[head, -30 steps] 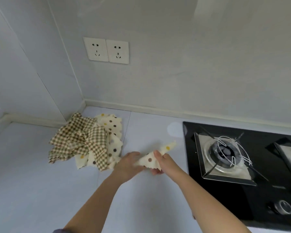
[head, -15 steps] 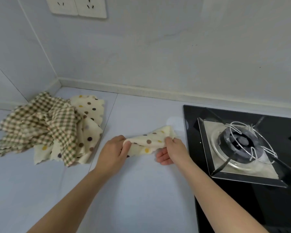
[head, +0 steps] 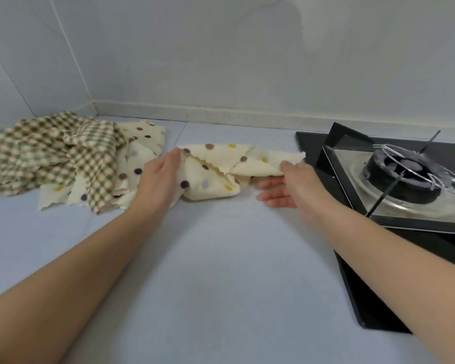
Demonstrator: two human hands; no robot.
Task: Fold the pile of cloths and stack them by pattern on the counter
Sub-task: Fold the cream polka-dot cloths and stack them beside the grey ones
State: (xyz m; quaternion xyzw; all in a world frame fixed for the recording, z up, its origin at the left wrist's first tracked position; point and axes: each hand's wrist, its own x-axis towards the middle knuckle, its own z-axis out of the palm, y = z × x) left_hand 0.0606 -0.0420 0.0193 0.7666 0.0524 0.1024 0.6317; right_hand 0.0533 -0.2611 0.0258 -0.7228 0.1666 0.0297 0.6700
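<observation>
Your left hand [head: 160, 177] and right hand [head: 292, 185] hold one polka-dot cloth [head: 213, 169] just left of the gas stove [head: 405, 177].
Your left hand grips the cloth's end farther from the stove, thumb on top; your right hand pinches the corner nearest the stove, its other fingers straight below. The cream cloth sags, crumpled, onto the counter [head: 221, 258]. The pile of checked and dotted cloths [head: 63, 164] lies farther left of the stove.

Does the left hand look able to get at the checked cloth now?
Probably yes: the checked cloth lies uncovered close beside the left hand, though that hand grips the dotted cloth and must release first.
</observation>
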